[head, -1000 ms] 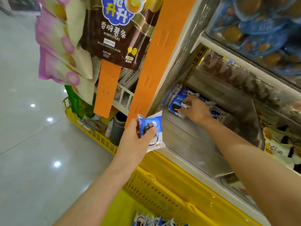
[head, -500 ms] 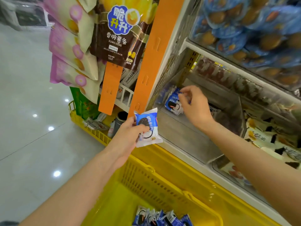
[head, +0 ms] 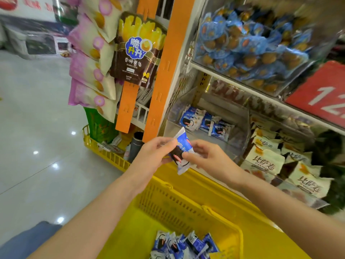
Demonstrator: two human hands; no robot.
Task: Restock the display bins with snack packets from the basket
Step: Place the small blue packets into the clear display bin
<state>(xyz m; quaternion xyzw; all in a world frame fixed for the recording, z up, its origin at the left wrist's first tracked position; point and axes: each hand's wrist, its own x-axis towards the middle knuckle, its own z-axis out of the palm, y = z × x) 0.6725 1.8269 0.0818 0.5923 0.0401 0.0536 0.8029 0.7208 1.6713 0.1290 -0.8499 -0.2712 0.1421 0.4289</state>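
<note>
A blue-and-white snack packet [head: 180, 148] with a dark biscuit picture is held in front of the shelf by both hands. My left hand [head: 155, 153] pinches its left side and my right hand [head: 206, 157] pinches its right side. Behind them is a clear display bin [head: 240, 135] with several of the same blue packets [head: 203, 122] lying at its back. The yellow basket [head: 188, 204] stands below, with several more blue packets [head: 183, 244] in its bottom.
An orange hanging strip [head: 160, 71] with a brown potato-stick bag [head: 137, 51] and pink bags [head: 89, 68] hangs left of the bin. Cream packets [head: 280, 161] fill the bin to the right; blue sweets [head: 250, 43] fill the upper one. A second yellow basket [head: 104, 150] sits on the floor.
My right hand has left the packets in the bin and come back to the packet that my left hand holds; both hands now hold it. The view has tilted down.
</note>
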